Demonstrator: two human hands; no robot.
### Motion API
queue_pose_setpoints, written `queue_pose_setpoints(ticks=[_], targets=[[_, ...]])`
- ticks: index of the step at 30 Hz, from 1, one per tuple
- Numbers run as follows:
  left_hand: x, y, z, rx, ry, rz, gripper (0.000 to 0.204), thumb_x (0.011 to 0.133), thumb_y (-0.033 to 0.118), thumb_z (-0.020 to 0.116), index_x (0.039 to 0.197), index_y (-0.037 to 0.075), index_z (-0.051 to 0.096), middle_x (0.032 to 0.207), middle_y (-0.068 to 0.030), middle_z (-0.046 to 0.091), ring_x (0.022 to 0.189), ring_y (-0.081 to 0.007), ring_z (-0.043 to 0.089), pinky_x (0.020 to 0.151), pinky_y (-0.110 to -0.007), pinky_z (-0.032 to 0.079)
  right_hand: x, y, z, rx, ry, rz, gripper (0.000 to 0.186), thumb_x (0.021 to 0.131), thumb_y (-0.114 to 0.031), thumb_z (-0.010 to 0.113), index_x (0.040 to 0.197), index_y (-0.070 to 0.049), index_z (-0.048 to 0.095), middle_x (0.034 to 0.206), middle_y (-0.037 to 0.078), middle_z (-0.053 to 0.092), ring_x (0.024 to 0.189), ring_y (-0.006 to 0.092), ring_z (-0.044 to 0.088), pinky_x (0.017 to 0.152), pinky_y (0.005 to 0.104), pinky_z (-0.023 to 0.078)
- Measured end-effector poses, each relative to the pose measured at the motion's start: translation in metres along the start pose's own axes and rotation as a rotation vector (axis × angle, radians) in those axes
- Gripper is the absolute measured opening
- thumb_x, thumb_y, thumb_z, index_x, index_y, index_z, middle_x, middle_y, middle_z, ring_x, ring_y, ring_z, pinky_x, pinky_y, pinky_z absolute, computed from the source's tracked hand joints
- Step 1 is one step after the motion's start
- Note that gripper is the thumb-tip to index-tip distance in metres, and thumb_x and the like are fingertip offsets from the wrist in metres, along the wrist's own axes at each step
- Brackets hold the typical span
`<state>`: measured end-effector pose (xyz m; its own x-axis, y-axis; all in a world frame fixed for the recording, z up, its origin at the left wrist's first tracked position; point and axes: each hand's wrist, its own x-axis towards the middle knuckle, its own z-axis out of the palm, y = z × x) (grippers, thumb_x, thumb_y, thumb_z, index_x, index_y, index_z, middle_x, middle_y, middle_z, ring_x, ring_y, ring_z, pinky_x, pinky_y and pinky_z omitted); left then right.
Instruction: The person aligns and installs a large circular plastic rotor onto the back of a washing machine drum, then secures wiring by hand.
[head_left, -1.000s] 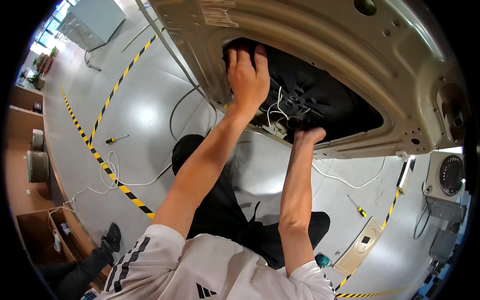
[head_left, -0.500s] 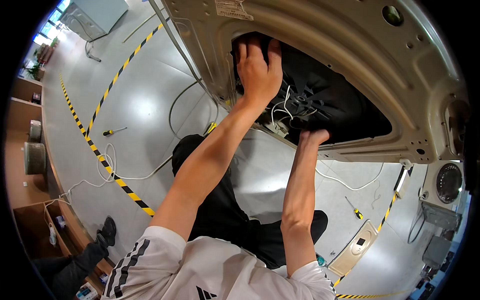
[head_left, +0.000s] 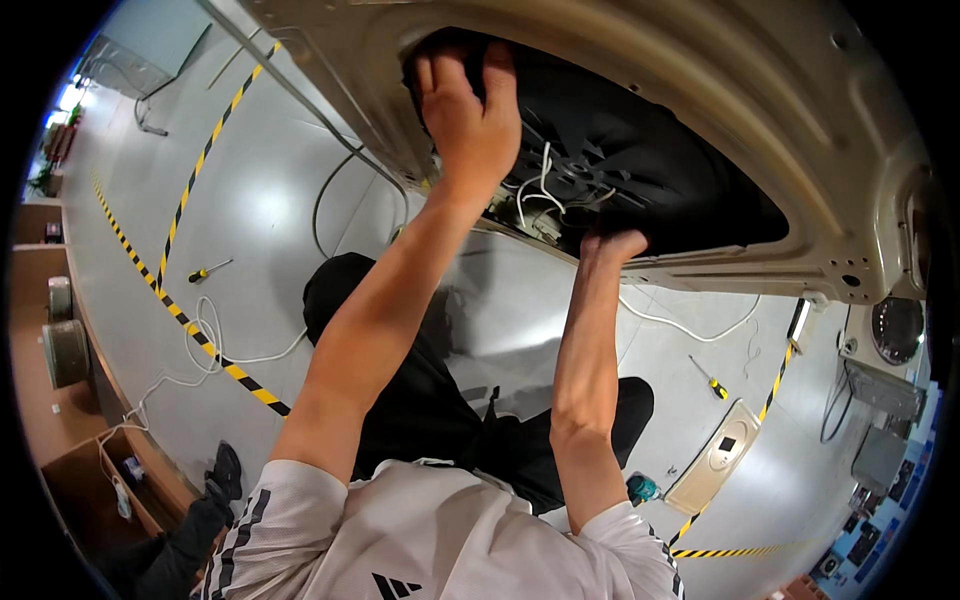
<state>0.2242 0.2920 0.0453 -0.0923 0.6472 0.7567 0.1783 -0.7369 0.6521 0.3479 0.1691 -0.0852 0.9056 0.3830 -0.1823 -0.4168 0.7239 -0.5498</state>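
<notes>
A gold-coloured metal machine casing (head_left: 700,70) with a large opening stands tilted before me; it looks like a washing machine. Inside the opening is a black ribbed plastic tub (head_left: 650,165) with a round hub. White wires (head_left: 545,175) hang in front of it. My left hand (head_left: 470,120) reaches in at the opening's upper left, thumb spread away from the fingers, against the black part; its fingertips are lost in shadow. At the lower edge, my right hand (head_left: 612,245) goes in under the tub. Only its wrist and thumb side show; the fingers are hidden.
Screwdrivers (head_left: 210,270) (head_left: 709,378) lie on the grey floor at both sides. A white cable (head_left: 205,335) coils at left across yellow-black tape (head_left: 180,318). At right are a beige control panel (head_left: 712,458) and a teal tool (head_left: 642,488). Another person's leg (head_left: 195,525) shows lower left.
The whole view has shifted, so the casing and my hands sit higher and farther left in the picture. Both hands keep their places in the opening.
</notes>
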Motion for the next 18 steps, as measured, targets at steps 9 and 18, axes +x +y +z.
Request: queue_pose_setpoints(ticks=[9,18], targets=[[-0.003,0.002,-0.001,-0.006,-0.047,-0.103,0.032,0.089,0.023,0.053,0.111,-0.001,0.054,0.109,-0.02,0.052,0.1,-0.0378,0.048,0.088,-0.042,0.038,-0.004,-0.003,0.011,0.033,0.117,0.013,0.046,0.088,-0.037,0.046,0.122,-0.006,0.051,0.124,0.01,0.051,0.113,0.0265,0.048,0.099,0.039,0.038],[-0.009,0.011,-0.008,0.03,-0.159,-0.172,0.038,0.091,0.027,0.048,0.116,-0.001,0.054,0.108,-0.021,0.051,0.101,-0.0385,0.048,0.089,-0.042,0.038,-0.005,0.001,0.008,0.055,0.195,0.004,0.04,0.089,-0.019,0.033,0.12,-0.002,0.052,0.12,0.013,0.054,0.108,0.0272,0.053,0.093,0.0391,0.045]])
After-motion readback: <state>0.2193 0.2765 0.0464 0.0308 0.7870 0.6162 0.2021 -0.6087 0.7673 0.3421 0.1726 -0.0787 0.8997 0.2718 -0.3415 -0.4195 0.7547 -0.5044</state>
